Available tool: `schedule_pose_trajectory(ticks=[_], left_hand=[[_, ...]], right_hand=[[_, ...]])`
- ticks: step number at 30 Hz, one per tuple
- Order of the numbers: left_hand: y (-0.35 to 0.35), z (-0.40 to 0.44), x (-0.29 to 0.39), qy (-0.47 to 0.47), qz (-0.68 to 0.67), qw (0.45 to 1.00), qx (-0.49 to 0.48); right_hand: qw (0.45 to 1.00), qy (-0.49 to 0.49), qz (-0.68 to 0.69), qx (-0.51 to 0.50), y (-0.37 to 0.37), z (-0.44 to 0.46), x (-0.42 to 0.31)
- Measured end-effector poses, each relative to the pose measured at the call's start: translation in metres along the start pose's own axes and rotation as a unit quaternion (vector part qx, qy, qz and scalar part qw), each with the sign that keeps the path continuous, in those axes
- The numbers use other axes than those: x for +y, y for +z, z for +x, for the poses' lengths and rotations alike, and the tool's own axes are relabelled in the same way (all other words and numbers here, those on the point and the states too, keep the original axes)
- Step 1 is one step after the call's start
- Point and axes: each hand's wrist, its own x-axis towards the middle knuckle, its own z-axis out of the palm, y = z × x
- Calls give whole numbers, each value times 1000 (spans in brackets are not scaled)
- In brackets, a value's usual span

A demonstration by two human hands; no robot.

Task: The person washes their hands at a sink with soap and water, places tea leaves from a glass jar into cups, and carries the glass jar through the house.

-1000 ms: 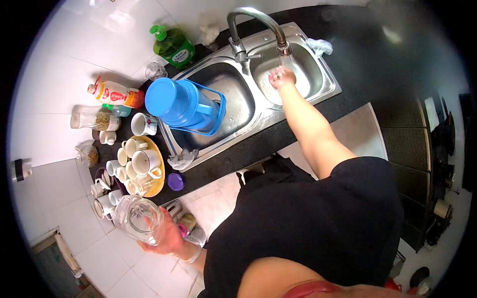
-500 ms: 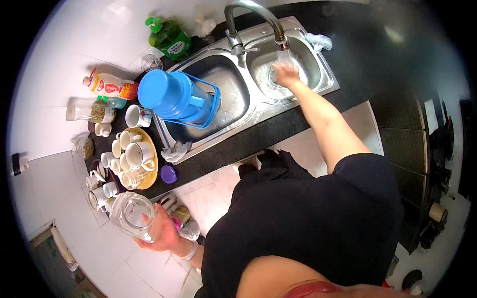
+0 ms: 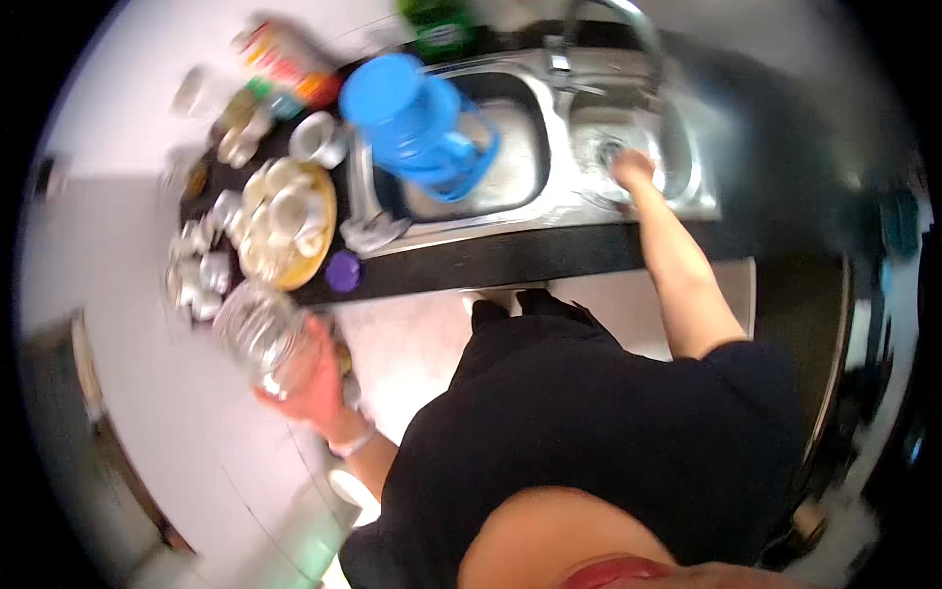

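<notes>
My left hand (image 3: 312, 388) is wrapped round a clear glass jar (image 3: 263, 329), held in the air beside the counter's left end. Over the right sink basin (image 3: 601, 123) is my right hand (image 3: 633, 169), below the curved metal faucet (image 3: 648, 44). Its fingers are smeared by motion, so their pose is unclear. A blue plastic jug-like vessel with a handle (image 3: 407, 128) stands at the left basin (image 3: 525, 187). Close to the jar, a yellow tray (image 3: 322, 231) carries several white cups (image 3: 287, 211).
On the dark counter (image 3: 471, 257) lie a purple lid (image 3: 344, 272) and a crumpled cloth or bag (image 3: 375, 233). Bottles, including a red-labelled one (image 3: 285, 61) and a green one (image 3: 439, 27), stand along the wall. More white cups (image 3: 201, 280) sit left of the tray.
The camera view has turned and blurred, shifting the sinks and counter. My left hand keeps its hold on the jar. My right hand stays at the right basin, its fingers less distinct.
</notes>
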Motion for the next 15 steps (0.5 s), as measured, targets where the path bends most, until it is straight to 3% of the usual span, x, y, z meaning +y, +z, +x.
schedule_pose_trajectory(ticks=[1, 2, 3, 4, 7, 9, 11, 13, 14, 15], left_hand=[[1, 0, -1, -8, -55, 996, 66], [-2, 0, -2, 9, -59, 996, 66], [3, 1, -4, 14, -66, 992, 106], [4, 1, -5, 22, -13, 997, 79], [13, 0, -14, 13, -48, 999, 20], [16, -3, -19, 23, -79, 996, -42], [22, -8, -21, 8, -108, 994, -3], [19, -11, -19, -6, -114, 993, -14], [17, -12, -18, -7, -104, 994, -45], [13, -14, -16, -9, -92, 993, -75]], right_hand=[[992, -33, 39, 112, 7, -4, -1], [973, -35, 191, 122, 12, -3, -1], [964, -61, 252, 53, 10, 3, -6], [946, -136, 204, 214, 17, -1, -19], [891, -112, 404, 175, 10, 39, -51], [809, -55, 571, 125, -7, 58, -71], [721, 22, 690, 49, -37, 55, -90], [574, -15, 815, 79, -32, 72, -93], [599, -13, 796, 92, -15, 109, -80], [727, -107, 673, 80, 31, 200, -38]])
